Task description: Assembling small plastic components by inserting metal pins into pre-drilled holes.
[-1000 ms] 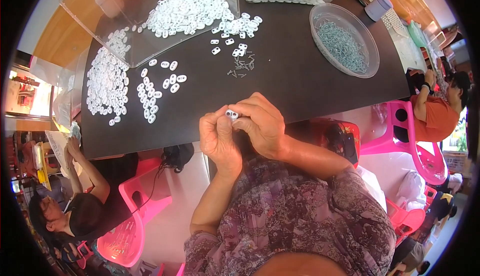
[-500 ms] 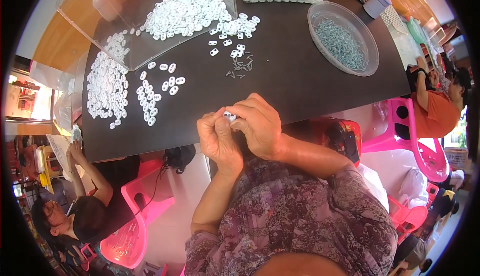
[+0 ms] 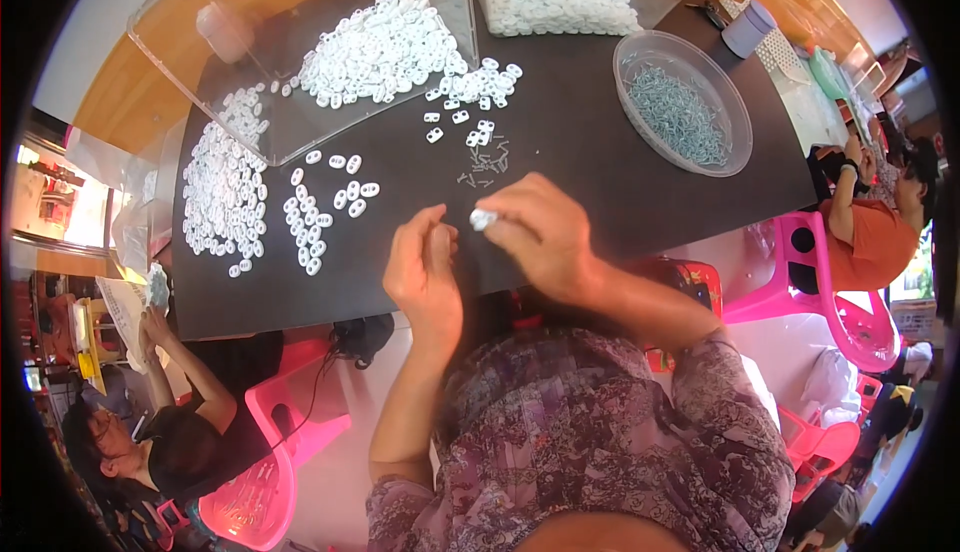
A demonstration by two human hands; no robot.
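Observation:
A small white plastic piece [image 3: 482, 219] is pinched between the thumb and fingers of my right hand [image 3: 548, 237], above the table's near edge. To its left, my left hand [image 3: 424, 264] has come apart from the piece; its index finger points forward, the thumb is loosely raised, and nothing shows between them. Just beyond my hands lies a small heap of screws [image 3: 487, 160]. Several loose white pieces [image 3: 480, 134] lie behind the screws. Left of my hands is a group of white oval pieces [image 3: 305, 220] with holes.
Clear bins hold a white heap [image 3: 375, 47] and more white parts [image 3: 560, 2] at the back. A larger pile [image 3: 220, 187] spreads at left. A round tub [image 3: 735, 157] of screws stands right, near a lidded cup [image 3: 748, 30]. People sit on pink chairs [image 3: 255, 482] at both sides.
My hands have separated. The right hand has moved right with the white piece, while the left has let go of it and moved slightly left. The view has shifted a little.

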